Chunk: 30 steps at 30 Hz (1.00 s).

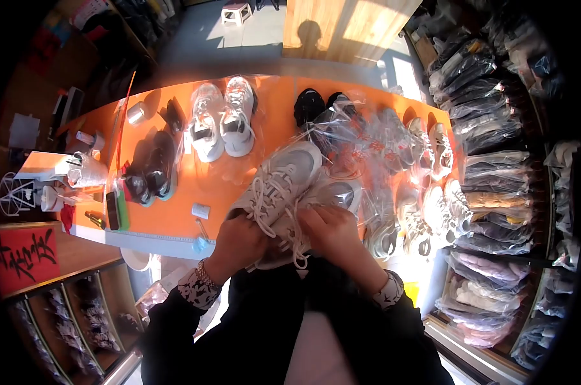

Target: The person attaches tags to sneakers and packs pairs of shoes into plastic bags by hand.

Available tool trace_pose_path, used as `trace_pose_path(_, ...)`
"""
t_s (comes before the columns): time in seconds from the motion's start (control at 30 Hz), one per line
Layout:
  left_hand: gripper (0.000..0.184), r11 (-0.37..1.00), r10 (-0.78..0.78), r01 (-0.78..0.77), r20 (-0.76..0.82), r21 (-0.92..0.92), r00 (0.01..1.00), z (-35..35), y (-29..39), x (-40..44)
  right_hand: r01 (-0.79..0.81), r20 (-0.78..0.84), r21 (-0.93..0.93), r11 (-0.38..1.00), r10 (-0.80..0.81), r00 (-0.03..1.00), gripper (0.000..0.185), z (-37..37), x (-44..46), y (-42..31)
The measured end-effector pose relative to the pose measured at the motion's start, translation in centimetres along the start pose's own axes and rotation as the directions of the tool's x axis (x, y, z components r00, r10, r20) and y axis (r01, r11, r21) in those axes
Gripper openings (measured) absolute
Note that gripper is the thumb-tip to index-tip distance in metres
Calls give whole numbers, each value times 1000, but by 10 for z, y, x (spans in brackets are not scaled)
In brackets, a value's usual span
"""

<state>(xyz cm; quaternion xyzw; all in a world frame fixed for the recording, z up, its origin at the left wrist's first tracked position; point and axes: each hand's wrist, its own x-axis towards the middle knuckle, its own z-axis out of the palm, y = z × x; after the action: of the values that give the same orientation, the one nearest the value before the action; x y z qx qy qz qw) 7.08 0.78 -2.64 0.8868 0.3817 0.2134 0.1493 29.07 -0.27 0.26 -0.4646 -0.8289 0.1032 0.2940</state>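
A pair of grey-white lace-up sneakers is in front of me at the table's near edge, toes pointing away. My left hand (244,241) is closed on the ankle end of the left sneaker (286,168), whose pale laces hang loose in loops. On the other side, my right hand (331,232) is closed at the opening of the right sneaker (342,190), its fingers curled down by the laces. The fingertips of both hands are hidden. The two sneakers lie against each other, the left one partly over the right.
On the orange table (175,221) stand white sneakers (238,119), dark shoes (157,168) and several plastic-wrapped pairs at the right. A tape roll (90,139), a phone-like black object (113,210) and a small white packet (201,210) lie leftward. Shelves of bagged items (496,192) rise at right.
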Motion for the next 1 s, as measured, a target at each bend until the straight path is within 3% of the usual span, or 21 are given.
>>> trace_pose_path(0.17,28,998,9,-4,-90,55,996,2,-1,-6,-50,6,-42,998,50,999,20,-5,-4,-8)
trace_pose_path(0.27,28,1000,10,-7,-101,29,995,15,8,-5,11,-42,-37,999,-12,999,22,2,11,-9)
trace_pose_path(0.33,29,1000,-3,5,-132,15,991,18,12,0,92,31,-69,993,-90,995,28,3,16,-8)
trace_pose_path(0.47,33,990,-121,104,-197,-97,973,19,11,2,174,23,-77,982,-173,985,30,-3,16,-19)
trace_pose_path(0.53,35,981,-168,141,-210,-134,963,20,13,-2,156,-72,-116,981,-165,984,27,-8,12,-26)
trace_pose_path(0.6,24,940,-316,280,-196,-193,928,21,14,-6,87,-121,-180,980,-109,987,27,-13,4,-29)
trace_pose_path(0.67,21,938,-318,268,-239,-217,918,26,9,-10,17,-168,-236,972,-58,984,28,-13,-2,-25)
trace_pose_path(0.73,18,935,-325,262,-281,-240,903,26,8,-11,-123,-375,-378,918,-30,927,28,-4,-5,-12)
trace_pose_path(0.8,16,896,-398,306,-276,-323,875,24,9,-12,-188,-434,-335,923,26,901,28,2,-8,-2)
trace_pose_path(0.87,16,890,-410,319,-264,-327,873,26,6,-15,-340,-580,-193,920,173,796,26,12,-12,12)
trace_pose_path(0.93,16,885,-417,330,-244,-329,875,29,5,-19,-336,-546,-91,938,235,804,27,11,-7,11)
trace_pose_path(1.0,10,855,-462,366,-221,-366,859,31,4,-17,-358,-490,196,913,408,771,34,14,-8,14)
